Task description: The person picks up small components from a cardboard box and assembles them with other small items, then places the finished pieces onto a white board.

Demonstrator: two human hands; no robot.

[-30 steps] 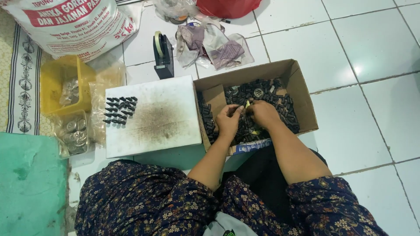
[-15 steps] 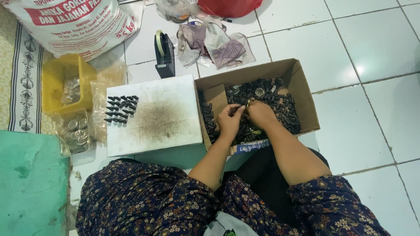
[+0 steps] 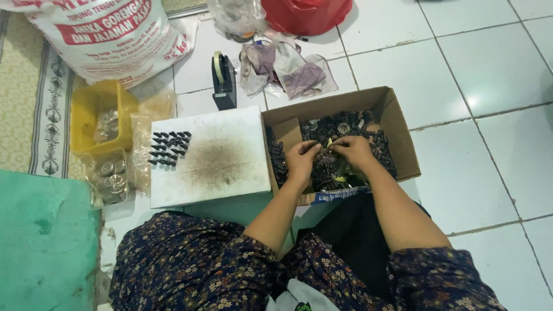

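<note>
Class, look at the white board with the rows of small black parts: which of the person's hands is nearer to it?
Left. The left hand is in the cardboard box beside the white board; the right hand is farther over.

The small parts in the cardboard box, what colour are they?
The small parts are black, seen best in the head view, inside the brown cardboard box.

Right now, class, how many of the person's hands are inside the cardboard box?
2. The left hand is at the box's middle among the small dark parts; the right hand is just beside it, fingers meeting. No other hands show.
</note>
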